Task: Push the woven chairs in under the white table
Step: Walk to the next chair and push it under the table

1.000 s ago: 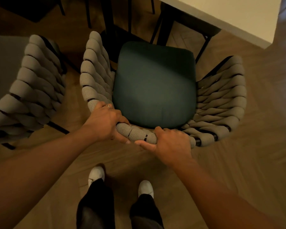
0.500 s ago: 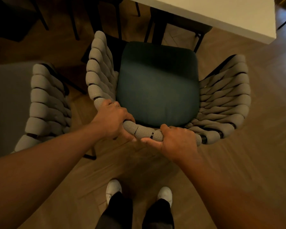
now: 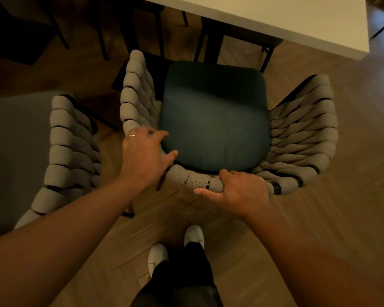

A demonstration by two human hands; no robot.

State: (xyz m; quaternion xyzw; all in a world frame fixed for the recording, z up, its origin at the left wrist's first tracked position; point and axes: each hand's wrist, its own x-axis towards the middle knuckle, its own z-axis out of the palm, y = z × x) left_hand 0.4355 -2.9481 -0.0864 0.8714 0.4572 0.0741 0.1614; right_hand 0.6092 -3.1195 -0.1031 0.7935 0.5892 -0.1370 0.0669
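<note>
At the far left stands a second woven chair (image 3: 70, 151), its padded side turned toward me and well apart from the table, so I judge it is waiting its turn. Next comes my left hand (image 3: 144, 156), open with the fingers loosely spread over the rear left corner of the woven chair (image 3: 217, 134) I am working on. It grips nothing, and I cannot tell whether the palm touches the weave or hangs just above it. I read that as a hand between holds. The chair itself sits in the middle of the view on the wooden floor (image 3: 341, 218), directly in front of my feet. Its back rail (image 3: 191, 179) is nearest me, and its dark seat (image 3: 215, 100) faces away toward the table, which is the right heading for a straight push. Its widest line runs arm to arm, across my view and roughly along the table's near edge. My right hand (image 3: 242, 191) grips the back rail, fingers curled over the top and thumb on the outer face, a hold that suits driving the chair forward. At the upper right is the white tabletop (image 3: 286, 21). The front of the seat lies near its edge but not under it, so most of the push remains.
</note>
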